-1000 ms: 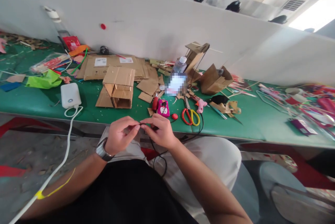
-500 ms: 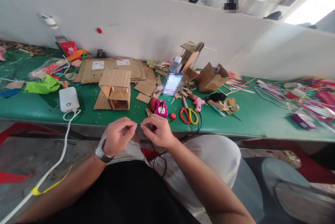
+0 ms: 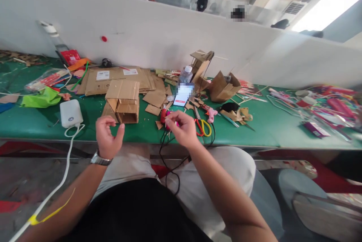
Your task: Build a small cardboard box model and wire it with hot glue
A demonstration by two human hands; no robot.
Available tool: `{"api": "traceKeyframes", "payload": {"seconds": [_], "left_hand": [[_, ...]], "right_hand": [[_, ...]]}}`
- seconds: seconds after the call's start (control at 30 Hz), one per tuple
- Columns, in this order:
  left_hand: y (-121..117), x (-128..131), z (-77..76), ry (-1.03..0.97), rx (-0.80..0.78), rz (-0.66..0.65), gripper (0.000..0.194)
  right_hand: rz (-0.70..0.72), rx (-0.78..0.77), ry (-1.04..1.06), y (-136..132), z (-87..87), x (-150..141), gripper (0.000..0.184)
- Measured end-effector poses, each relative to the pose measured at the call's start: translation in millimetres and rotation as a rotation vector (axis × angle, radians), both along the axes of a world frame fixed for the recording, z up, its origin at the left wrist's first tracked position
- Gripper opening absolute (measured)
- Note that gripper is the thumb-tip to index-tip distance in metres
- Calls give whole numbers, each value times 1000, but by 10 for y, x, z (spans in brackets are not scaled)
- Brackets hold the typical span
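My right hand [image 3: 183,130] is raised over the green table's front edge [image 3: 254,142], its fingers pinched on a thin black wire [image 3: 163,147] that loops down onto my lap. It hovers right at a small pink gadget [image 3: 167,115], which it mostly hides. My left hand [image 3: 107,136] is held apart to the left, loosely curled with thumb and fingers spread and nothing in them. A watch [image 3: 97,158] sits on that wrist. A small open cardboard box [image 3: 124,100] stands just beyond the left hand.
Red-and-yellow scissors [image 3: 206,128], a pink glue gun [image 3: 211,113], cardboard scraps and a water bottle [image 3: 185,74] crowd the middle. A white power bank [image 3: 70,113] with a white cable lies at left. A white partition [image 3: 169,42] backs the table.
My hands have separated. The left let go of the wire and moved left; the right carried the wire up and forward over the table edge to the pink gadget.
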State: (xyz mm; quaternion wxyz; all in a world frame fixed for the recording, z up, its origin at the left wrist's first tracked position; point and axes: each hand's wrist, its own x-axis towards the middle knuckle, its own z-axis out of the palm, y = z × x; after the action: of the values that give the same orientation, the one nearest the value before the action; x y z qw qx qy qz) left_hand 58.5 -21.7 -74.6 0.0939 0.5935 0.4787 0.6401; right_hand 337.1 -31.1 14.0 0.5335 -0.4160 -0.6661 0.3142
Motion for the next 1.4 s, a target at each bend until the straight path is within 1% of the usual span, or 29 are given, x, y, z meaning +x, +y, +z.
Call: {"api": "traceKeyframes", "payload": {"seconds": [0.03, 0.07, 0.1, 0.17, 0.23, 0.3, 0.33, 0.4, 0.47, 0.53, 0.6, 0.7, 0.77, 0.83, 0.9, 0.93, 1.0, 1.03, 1.07, 1.13, 1.17, 1.23, 1.3, 1.4], "left_hand": [[96, -59, -56, -22, 9, 20, 45], [184, -109, -105, -35, -24, 35, 51], [260, -149, -145, -49, -71, 24, 55], [371, -195, -198, -52, -162, -47, 60], [438, -206, -222, -3, -209, -64, 65], [480, -201, -228, 80, -229, -16, 68], [498, -198, -228, 121, -236, 12, 66], [533, -200, -223, 195, -240, 40, 54], [565, -212, -212, 242, -231, 43, 39], [587, -228, -198, 265, -223, 36, 29], [593, -241, -184, 277, -234, 30, 25], [574, -243, -173, 286, -249, 31, 19], [551, -234, -174, 286, -252, 28, 17], [530, -220, -180, 294, -259, 31, 14], [512, -207, -186, 308, -266, 39, 13], [504, -201, -189, 313, -265, 42, 13], [491, -192, -193, 318, -256, 40, 16], [486, -188, -195, 319, -251, 36, 19], [480, -185, -198, 319, -247, 34, 21], [468, -179, -204, 325, -245, 36, 24], [460, -174, -207, 336, -249, 41, 26], [435, -154, -210, 373, -266, 64, 30], [390, -113, -209, 410, -290, 79, 36], [279, -6, -203, 412, -320, 62, 41]], "right_hand": [[-4, -8, 51, 84, 123, 21, 29], [5, -18, 90, 182, 255, 32, 31], [14, -4, 127, 294, 391, 30, 32], [32, 84, 212, 558, 654, -8, 35], [29, 149, 210, 875, 882, -77, 38], [8, 208, 191, 1239, 1060, -149, 41], [12, 230, 178, 1433, 1129, -179, 42], [3, 268, 166, 1825, 1225, -224, 41], [-24, 261, 144, 2178, 1252, -258, 41], [-53, 204, 121, 2436, 1196, -297, 35], [-97, 125, 76, 2559, 1057, -339, 28], [-154, 76, -75, 2513, 771, -361, 20], [-180, 100, -256, 2395, 605, -327, 13], [-192, 168, -490, 2265, 507, -266, 8], [-211, 216, -658, 2143, 483, -206, 11], [-215, 225, -683, 2082, 492, -183, 11], [-195, 209, -602, 1943, 529, -158, 7], [-158, 189, -515, 1855, 546, -153, 4], [-112, 161, -420, 1751, 556, -151, 4], [0, 100, -268, 1497, 533, -145, 12], [33, 76, -252, 1355, 496, -138, 15], [41, 89, -300, 1070, 370, -115, 18], [64, 107, -404, 826, 191, -95, 17], [89, 133, -534, 593, -93, -119, 17]]}}
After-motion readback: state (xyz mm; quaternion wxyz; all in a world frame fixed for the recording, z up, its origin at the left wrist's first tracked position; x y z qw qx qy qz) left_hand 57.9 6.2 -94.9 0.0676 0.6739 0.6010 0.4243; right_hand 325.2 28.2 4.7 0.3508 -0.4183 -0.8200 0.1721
